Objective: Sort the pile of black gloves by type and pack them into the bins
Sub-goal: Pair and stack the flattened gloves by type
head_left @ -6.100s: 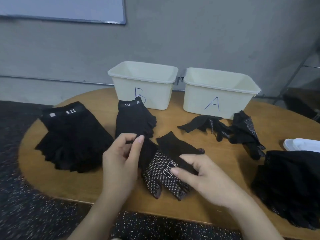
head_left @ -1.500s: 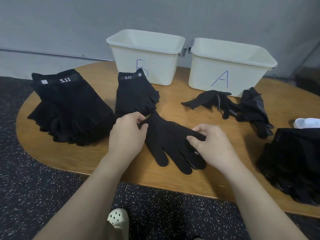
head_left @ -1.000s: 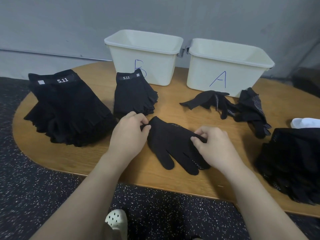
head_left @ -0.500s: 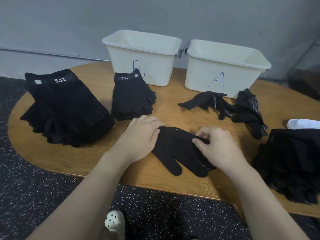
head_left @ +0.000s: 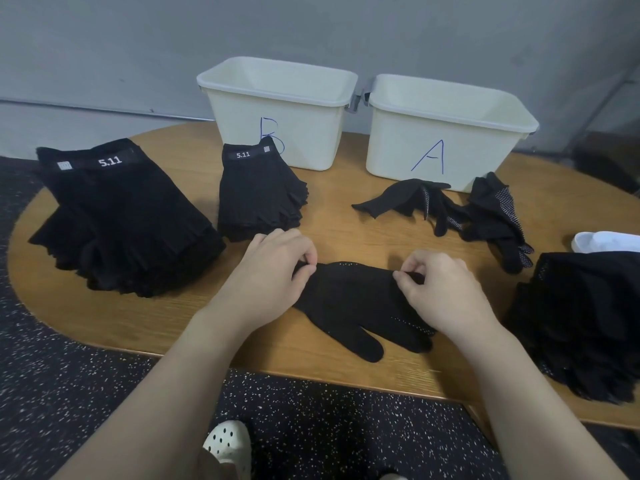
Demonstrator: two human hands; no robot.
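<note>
A black dotted full-finger glove (head_left: 349, 306) lies flat near the table's front edge, its fingers pointing toward me. My left hand (head_left: 266, 278) pinches its cuff edge on the left. My right hand (head_left: 440, 292) pinches the far edge on the right. Two cream bins stand at the back: bin B (head_left: 280, 109) and bin A (head_left: 446, 133). A small stack of 5.11 fingerless gloves (head_left: 259, 199) sits in front of bin B, and a larger 5.11 stack (head_left: 117, 220) lies far left. Loose dotted gloves (head_left: 485, 213) lie in front of bin A.
A big pile of black gloves (head_left: 585, 323) fills the right end of the oval wooden table (head_left: 346, 209), with a white object (head_left: 606, 241) behind it. A grey wall runs behind the bins. Speckled dark floor and a white clog (head_left: 227, 445) show below.
Both hands shifted slightly along the flat glove: the left slid right onto its cuff, the right stayed at the far edge. The glove has been smoothed flat since it was dotted side up.
</note>
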